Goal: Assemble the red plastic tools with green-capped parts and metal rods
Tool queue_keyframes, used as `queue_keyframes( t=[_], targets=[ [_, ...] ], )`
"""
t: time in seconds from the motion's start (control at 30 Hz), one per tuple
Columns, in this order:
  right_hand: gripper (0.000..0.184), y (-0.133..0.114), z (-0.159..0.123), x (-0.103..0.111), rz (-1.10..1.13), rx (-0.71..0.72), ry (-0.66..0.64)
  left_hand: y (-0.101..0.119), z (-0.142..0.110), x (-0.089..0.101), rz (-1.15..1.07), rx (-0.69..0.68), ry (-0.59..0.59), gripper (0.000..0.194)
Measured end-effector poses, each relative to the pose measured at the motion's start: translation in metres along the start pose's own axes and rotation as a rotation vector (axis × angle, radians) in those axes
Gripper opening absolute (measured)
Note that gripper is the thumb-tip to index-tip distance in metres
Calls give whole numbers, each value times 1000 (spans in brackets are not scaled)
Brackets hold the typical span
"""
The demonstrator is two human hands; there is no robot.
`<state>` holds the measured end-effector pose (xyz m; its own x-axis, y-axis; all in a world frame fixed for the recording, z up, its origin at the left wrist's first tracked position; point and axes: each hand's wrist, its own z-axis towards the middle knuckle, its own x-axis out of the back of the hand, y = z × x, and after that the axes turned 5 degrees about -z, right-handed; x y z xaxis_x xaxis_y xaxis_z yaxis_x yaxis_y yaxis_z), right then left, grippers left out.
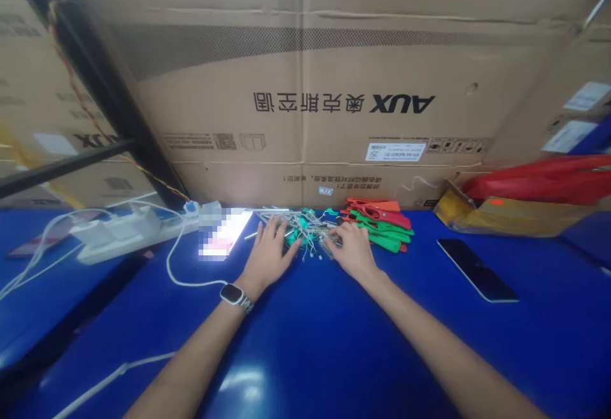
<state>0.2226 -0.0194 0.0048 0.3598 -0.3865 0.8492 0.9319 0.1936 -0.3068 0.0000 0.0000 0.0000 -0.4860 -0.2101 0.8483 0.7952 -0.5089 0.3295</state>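
My left hand [268, 250], with a watch [235, 295] on its wrist, lies flat on the blue table [305, 342], fingers stretched out into a tangle of thin wires with metal pins [308, 231]. My right hand [351, 247] rests on the same tangle, fingers curled down among the wires; what they grip, if anything, is hidden. Just beyond its fingers lies a pile of green and red plastic clips [379, 221].
A large cardboard box [305, 88] stands right behind the pile. A lit phone [224, 234] with a white cable lies left of my hands, a power strip [119, 234] further left. A dark phone [477, 269] lies at right, a red bag [539, 180] behind it.
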Motion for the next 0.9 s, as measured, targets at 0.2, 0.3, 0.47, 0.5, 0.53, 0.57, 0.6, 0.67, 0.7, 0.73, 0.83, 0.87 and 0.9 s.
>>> queue_keyframes(
  t=[0.2, 0.3, 0.47, 0.5, 0.53, 0.57, 0.6, 0.67, 0.7, 0.73, 0.83, 0.87, 0.9],
  targets=[
    [13, -4, -7, 4, 54, 9, 23, 12, -6, 17, -97, -92, 42, 42],
    [10, -7, -11, 7, 85, 25, 33, 19, -7, 20, -154, -135, 31, 28],
    [8, -13, -15, 8, 136, 57, 21, 30, -11, 19, -255, -190, -65, 20],
    [7, -13, -16, 8, 142, 64, 14, 31, -12, 18, -271, -208, -87, 20],
    [7, -14, -16, 8, 148, 69, 7, 32, -13, 17, -287, -225, -108, 20],
    [7, -14, -16, 9, 154, 71, 0, 32, -14, 16, -301, -238, -128, 20],
    [7, -13, -16, 9, 157, 72, -4, 32, -14, 15, -312, -246, -144, 20],
    [7, -13, -16, 9, 160, 72, -11, 31, -15, 13, -329, -250, -167, 20],
    [7, -13, -16, 9, 160, 72, -13, 31, -15, 12, -336, -249, -174, 20],
    [7, -13, -16, 8, 162, 72, -12, 31, -15, 11, -341, -250, -177, 21],
    [7, -13, -16, 7, 182, 73, -12, 30, -15, 10, -339, -250, -180, 21],
    [7, -13, -17, 7, 194, 72, -12, 31, -15, 10, -335, -250, -180, 21],
    [7, -14, -17, 7, 206, 69, -12, 31, -14, 11, -331, -251, -179, 21]
  ],
)
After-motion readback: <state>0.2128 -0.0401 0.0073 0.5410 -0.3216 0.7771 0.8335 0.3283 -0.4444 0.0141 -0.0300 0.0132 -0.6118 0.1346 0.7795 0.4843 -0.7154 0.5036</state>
